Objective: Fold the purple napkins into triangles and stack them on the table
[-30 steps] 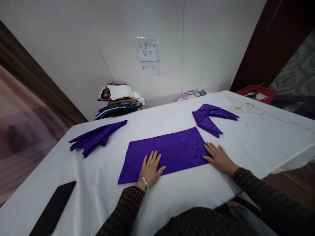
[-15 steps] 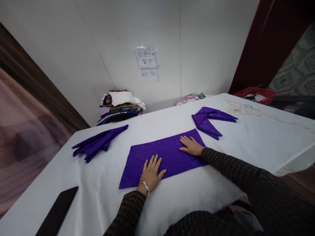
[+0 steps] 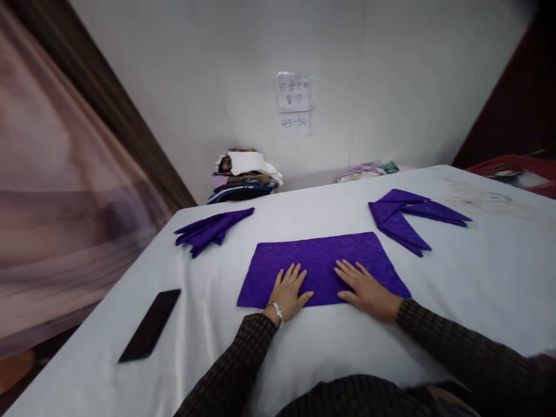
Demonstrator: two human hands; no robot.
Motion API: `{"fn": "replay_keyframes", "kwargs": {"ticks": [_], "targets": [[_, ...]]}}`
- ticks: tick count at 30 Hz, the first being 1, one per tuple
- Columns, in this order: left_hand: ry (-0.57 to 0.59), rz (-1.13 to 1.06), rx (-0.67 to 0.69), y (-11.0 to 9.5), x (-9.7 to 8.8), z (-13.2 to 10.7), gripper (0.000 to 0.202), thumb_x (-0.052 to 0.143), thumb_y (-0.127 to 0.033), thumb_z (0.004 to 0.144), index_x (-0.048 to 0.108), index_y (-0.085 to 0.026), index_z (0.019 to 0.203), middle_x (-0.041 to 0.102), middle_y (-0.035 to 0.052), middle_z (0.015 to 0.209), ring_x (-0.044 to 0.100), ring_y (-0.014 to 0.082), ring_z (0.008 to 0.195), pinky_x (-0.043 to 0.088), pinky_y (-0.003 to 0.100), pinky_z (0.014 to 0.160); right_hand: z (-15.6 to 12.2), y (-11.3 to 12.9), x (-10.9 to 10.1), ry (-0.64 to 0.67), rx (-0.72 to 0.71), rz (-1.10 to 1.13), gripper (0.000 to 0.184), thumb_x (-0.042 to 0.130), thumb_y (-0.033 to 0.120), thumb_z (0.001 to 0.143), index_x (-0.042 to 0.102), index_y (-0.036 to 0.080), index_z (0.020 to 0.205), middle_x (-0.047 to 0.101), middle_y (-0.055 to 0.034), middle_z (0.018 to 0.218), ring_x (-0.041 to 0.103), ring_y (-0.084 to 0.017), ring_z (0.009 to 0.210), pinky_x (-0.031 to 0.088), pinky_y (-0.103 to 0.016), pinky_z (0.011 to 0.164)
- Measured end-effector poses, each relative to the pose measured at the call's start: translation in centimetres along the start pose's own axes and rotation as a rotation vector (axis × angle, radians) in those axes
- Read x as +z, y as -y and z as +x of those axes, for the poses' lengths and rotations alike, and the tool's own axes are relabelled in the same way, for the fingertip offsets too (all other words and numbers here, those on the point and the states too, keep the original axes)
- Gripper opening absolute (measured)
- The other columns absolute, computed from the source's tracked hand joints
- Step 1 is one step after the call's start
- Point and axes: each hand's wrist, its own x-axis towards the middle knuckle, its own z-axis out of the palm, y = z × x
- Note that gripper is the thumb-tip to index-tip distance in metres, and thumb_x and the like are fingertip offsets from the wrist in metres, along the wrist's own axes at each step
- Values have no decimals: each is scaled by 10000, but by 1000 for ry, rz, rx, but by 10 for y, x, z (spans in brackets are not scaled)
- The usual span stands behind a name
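Note:
A purple napkin (image 3: 321,258) lies flat as a rectangle on the white tablecloth (image 3: 478,272) in front of me. My left hand (image 3: 290,292) rests flat on its near edge, left of centre, fingers spread, with a silver bracelet at the wrist. My right hand (image 3: 364,288) lies flat on the near part of the napkin, right of centre, fingers stretched out. Neither hand holds anything. Both sleeves are dark and checked.
A folded purple napkin (image 3: 212,229) lies at the left and another folded one (image 3: 408,214) at the right. A black phone (image 3: 150,324) lies near the left table edge. A pile of cloths (image 3: 243,176) sits by the wall, under a paper sign (image 3: 294,92). A red basket (image 3: 516,171) stands far right.
My right hand slid from the napkin's far right corner back toward its near middle. The left hand stayed pressed on the near edge. My head turned, shifting the view.

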Motion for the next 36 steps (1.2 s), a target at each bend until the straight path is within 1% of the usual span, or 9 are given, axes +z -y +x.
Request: {"fn": "replay_keyframes", "kwargs": {"ticks": [2,6,10,13,18,21,27,32,36], "targets": [[35,-70,-17,-1,-5,0,622,368,-563,868,333,-229,1391,270,72,1494,165,228,1393,122,490,1127,-8,12,10,8,-53,1,635,311,560,904,260,221,1438,239,-96,1494,175,-252,1376,152,-506,1094],[44,-186,-98,8,-17,6,665,268,-624,869,319,-224,1398,252,86,1500,174,230,1390,179,480,1114,-11,10,25,-28,-73,-53,633,335,564,894,289,226,1428,273,-97,1482,188,-267,1372,148,-529,1089],[-21,-86,-163,32,-24,14,682,311,-640,849,333,-225,1390,229,90,1508,130,264,1398,110,546,1108,-9,4,31,-36,-83,-92,644,336,575,889,304,215,1423,281,-97,1476,199,-266,1369,157,-525,1090],[-41,-15,-240,54,-21,17,668,343,-616,851,345,-212,1383,249,96,1501,147,264,1394,85,538,1113,-9,3,33,-48,-87,-86,645,343,575,886,289,230,1428,274,-91,1479,202,-270,1367,159,-530,1090],[-101,-65,-306,81,-20,15,610,319,-577,877,384,-207,1358,303,84,1482,203,228,1382,155,460,1118,-10,6,28,16,-71,-48,643,340,582,883,296,238,1426,269,-84,1479,191,-271,1368,156,-536,1091],[-159,-83,-403,92,-28,16,571,385,-535,872,411,-203,1336,317,86,1475,215,242,1376,180,474,1103,-9,7,19,53,-38,4,630,323,567,894,251,259,1439,235,-70,1492,173,-267,1371,160,-535,1092],[-252,-69,-593,120,-41,33,470,468,-347,866,453,-160,1297,489,129,1343,421,232,1244,316,365,1023,-2,-9,11,-55,78,-50,655,315,597,879,260,260,1438,225,-67,1498,147,-281,1376,140,-540,1093],[-302,-111,-708,135,-46,53,255,558,-301,802,653,-156,989,640,114,1065,553,226,1021,412,313,859,-3,-31,14,-88,135,-91,677,306,612,873,275,236,1435,249,-83,1491,158,-281,1374,180,-535,1084],[-363,-162,-728,140,-53,62,189,526,-289,823,670,-168,834,662,69,942,581,162,877,421,250,770,-10,-45,22,-104,175,-93,671,304,614,868,286,248,1430,287,-81,1479,190,-294,1366,213,-544,1069]]}}
